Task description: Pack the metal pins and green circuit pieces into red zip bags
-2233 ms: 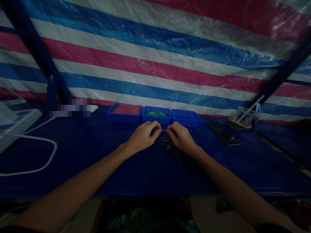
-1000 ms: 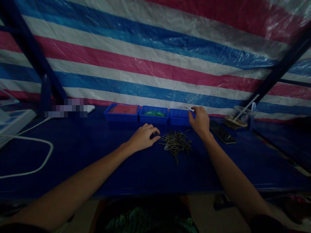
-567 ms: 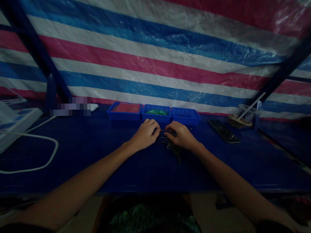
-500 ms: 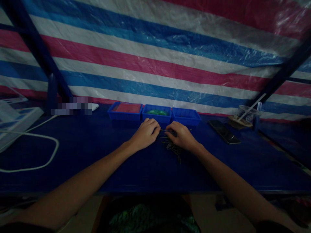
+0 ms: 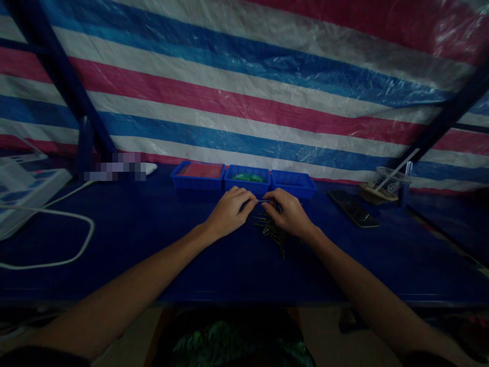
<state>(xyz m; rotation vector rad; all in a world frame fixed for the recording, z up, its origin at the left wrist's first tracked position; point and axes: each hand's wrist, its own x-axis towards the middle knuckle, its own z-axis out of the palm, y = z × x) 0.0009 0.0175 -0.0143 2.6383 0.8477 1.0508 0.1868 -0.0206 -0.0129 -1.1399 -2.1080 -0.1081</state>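
A heap of thin metal pins (image 5: pixel 273 232) lies on the dark blue table (image 5: pixel 160 244), partly under my right hand. My left hand (image 5: pixel 229 211) and my right hand (image 5: pixel 291 214) meet just above the heap, fingertips pinched toward each other. One thin pin (image 5: pixel 262 201) spans the small gap between them, and both hands pinch it. What else the left fingers hold is hidden. Behind the hands stand three blue trays: one with red content (image 5: pixel 179 182), one with green pieces (image 5: pixel 232 182), and one on the right (image 5: pixel 307 187).
A black phone (image 5: pixel 353 209) lies right of the trays. A clear plastic cup with a straw (image 5: pixel 389 182) stands at the far right. A white cable (image 5: pixel 72 255) loops on the left beside a white box (image 5: pixel 23 191). A striped tarp hangs behind.
My right hand was up at the right tray a second ago with a pin, then came back down to the heap. Both hands now pinch one pin, lifted slightly above the pile.
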